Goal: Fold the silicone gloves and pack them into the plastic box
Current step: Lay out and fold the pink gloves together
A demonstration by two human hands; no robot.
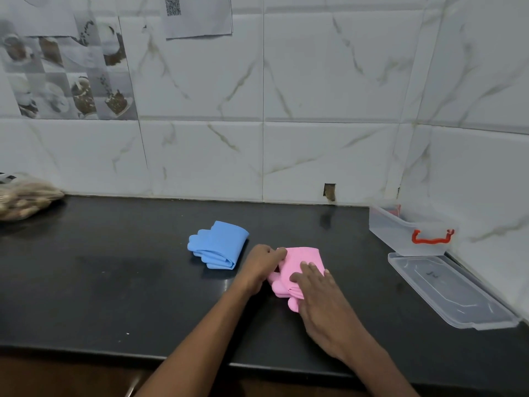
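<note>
Folded pink silicone gloves lie on the black counter, near its middle. My left hand pinches their left edge. My right hand rests flat on top of them, fingers spread, covering their near part. Folded blue silicone gloves sit just to the left, apart from both hands. The clear plastic box with a red latch stands open at the back right corner. Something red shows inside it, too blurred to name.
The box's clear lid lies flat on the counter in front of the box, along the right wall. A bag of brownish items sits at the far left by the tiled wall. The counter's front edge runs below my forearms.
</note>
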